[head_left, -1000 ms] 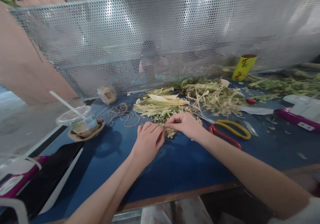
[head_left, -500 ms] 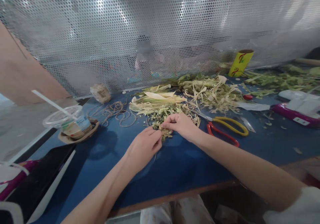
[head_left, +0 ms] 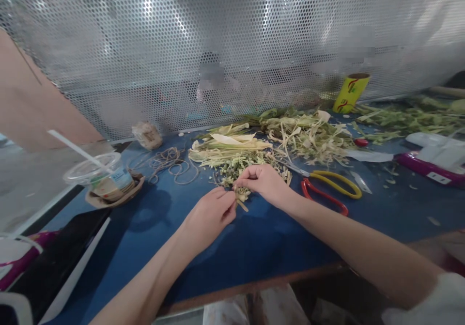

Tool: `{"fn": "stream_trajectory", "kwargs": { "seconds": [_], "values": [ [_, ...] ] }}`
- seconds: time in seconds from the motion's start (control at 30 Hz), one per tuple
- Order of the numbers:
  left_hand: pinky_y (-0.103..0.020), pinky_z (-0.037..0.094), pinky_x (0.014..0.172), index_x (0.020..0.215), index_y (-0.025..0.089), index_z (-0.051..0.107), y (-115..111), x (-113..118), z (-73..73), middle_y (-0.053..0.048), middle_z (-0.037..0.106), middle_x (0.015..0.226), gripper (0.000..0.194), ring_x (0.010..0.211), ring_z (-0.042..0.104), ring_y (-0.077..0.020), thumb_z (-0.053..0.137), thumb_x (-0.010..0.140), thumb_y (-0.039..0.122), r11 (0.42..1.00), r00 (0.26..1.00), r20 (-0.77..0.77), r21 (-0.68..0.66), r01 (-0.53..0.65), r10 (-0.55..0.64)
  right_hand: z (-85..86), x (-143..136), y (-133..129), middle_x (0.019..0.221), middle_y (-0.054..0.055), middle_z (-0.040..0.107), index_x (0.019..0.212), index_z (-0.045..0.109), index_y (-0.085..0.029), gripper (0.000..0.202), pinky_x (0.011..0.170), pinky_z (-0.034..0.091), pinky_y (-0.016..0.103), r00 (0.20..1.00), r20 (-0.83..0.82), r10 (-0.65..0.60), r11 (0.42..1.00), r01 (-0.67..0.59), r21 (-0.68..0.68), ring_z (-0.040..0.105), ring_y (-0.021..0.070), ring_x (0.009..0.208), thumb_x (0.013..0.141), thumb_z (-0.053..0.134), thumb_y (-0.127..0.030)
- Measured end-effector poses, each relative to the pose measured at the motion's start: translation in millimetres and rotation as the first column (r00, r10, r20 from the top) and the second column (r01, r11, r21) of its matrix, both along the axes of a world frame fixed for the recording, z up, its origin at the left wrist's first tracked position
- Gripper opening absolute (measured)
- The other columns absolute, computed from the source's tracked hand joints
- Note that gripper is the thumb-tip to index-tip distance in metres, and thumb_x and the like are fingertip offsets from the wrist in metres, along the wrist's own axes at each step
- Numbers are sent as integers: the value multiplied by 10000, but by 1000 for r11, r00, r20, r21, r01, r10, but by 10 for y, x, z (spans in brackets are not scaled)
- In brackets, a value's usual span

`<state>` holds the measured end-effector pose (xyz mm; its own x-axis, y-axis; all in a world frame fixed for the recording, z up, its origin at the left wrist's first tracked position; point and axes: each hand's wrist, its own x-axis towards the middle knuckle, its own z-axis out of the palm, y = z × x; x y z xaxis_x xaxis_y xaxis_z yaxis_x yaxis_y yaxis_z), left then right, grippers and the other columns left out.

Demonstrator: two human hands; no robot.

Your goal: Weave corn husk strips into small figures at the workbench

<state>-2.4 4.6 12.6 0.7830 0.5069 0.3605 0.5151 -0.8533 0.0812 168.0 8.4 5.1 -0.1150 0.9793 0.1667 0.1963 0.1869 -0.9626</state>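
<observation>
My left hand (head_left: pixel 212 213) and my right hand (head_left: pixel 263 182) meet at the middle of the table, fingers pinched close together. Between their fingertips is a small bunch of dried plant material (head_left: pixel 242 196), pale greenish brown, with a short strip sticking out below. The fingers cover part of it. Just behind the hands lies a heap of green and tan plant bits (head_left: pixel 236 167). Scissors (head_left: pixel 336 182) with one yellow and one red handle lie to the right of my right hand, blades toward the heap.
Pale dried husks or leaves (head_left: pixel 236 143) spread behind the heap. Loose twine (head_left: pixel 170 162), a ball of twine (head_left: pixel 147 135) and a plastic cup with a straw (head_left: pixel 109 182) stand left. A purple tool (head_left: pixel 428 165), a yellow tube (head_left: pixel 351 92) and a perforated metal screen (head_left: pixel 232 39) lie beyond.
Both hands stay almost in place, still pinched together. A short pale strip now pokes out below the fingertips, where a looser clump showed before.
</observation>
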Motion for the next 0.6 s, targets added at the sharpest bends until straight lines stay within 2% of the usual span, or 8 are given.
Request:
{"fn": "stream_trajectory", "kwargs": {
  "seconds": [0.2,0.43,0.6],
  "values": [
    [-228,405,583,642,163,445,-12,-12,-1,-4,487,629,195,636,481,-134,396,810,78,999,994,-99,-3,54,-55,39,-22,-42,556,-8,579,598,640,-111,148,448,284,192,1000,-6,-1,1000,1,11,380,42,449,668,639,-241],
    [-227,424,605,657,169,435,-21,-24,-12,-5,499,669,187,668,493,-130,381,816,89,994,991,-120,-92,55,-66,-38,-21,-20,443,-52,482,580,623,-126,167,424,257,192,1000,-15,5,1000,-5,-9,321,40,415,639,664,-276],
    [-212,414,582,644,171,432,-20,-22,6,7,486,643,207,636,481,-118,368,825,93,991,993,-90,-115,71,-81,-12,-4,-24,483,-38,520,590,620,-129,186,414,251,192,1000,-8,4,1000,-4,-30,324,36,419,636,666,-303]
  ]
}}
